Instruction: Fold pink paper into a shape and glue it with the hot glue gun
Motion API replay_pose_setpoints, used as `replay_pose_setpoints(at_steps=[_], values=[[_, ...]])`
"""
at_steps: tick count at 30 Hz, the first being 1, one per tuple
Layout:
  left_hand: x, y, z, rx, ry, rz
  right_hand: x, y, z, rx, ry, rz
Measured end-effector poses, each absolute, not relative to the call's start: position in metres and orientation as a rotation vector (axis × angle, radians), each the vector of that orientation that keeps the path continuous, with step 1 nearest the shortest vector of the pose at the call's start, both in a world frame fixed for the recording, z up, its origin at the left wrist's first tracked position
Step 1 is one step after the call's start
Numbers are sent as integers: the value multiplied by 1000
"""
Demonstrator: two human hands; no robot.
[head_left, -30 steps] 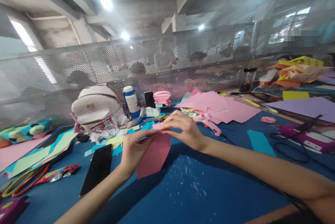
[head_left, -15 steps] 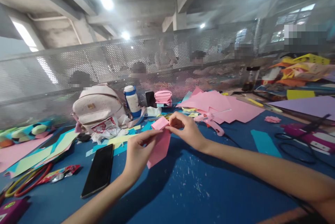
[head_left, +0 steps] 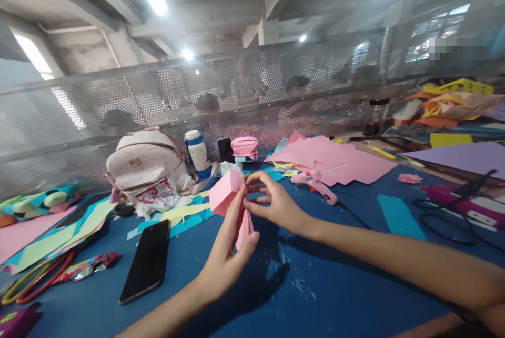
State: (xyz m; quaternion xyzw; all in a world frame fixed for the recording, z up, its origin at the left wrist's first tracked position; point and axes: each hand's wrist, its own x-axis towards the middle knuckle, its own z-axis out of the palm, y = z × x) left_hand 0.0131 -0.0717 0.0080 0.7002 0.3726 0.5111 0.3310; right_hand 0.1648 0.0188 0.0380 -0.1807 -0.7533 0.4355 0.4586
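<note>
A folded pink paper piece (head_left: 228, 197) is held up above the blue table (head_left: 323, 285) by both hands. My left hand (head_left: 228, 256) grips its lower part between thumb and fingers, palm turned up. My right hand (head_left: 270, 202) pinches the paper's right edge near the fold with thumb and fingertips. The upper flap of the paper sticks out to the left above my left hand.
A black phone (head_left: 147, 260) lies left of my hands. Behind are a pale backpack (head_left: 145, 165), a bottle (head_left: 197, 151), pink sheets (head_left: 335, 161) and a pink glue gun (head_left: 319, 181). Black scissors (head_left: 450, 211) and a lilac sheet (head_left: 465, 156) lie right. Paper scraps litter the left. People sit beyond a mesh screen.
The pink paper has been folded up smaller and lifted. My left hand turned palm-up and rose under it; my right hand shifted slightly left at the fold.
</note>
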Motion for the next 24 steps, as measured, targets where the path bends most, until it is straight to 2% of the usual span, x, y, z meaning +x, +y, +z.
replay_pose_setpoints(at_steps=[9,15,17,21,24], values=[[20,-83,11,1963,994,1231,169,36,45,-492,-1852,951],[19,-91,44,1953,1094,1066,182,40,61,-518,-1843,760],[11,-93,59,1973,1064,1213,185,41,67,-487,-1874,661],[-9,-87,78,2038,1289,1792,191,40,76,-303,-2035,454],[-17,-72,78,2022,1354,1632,192,34,80,-178,-2191,236]])
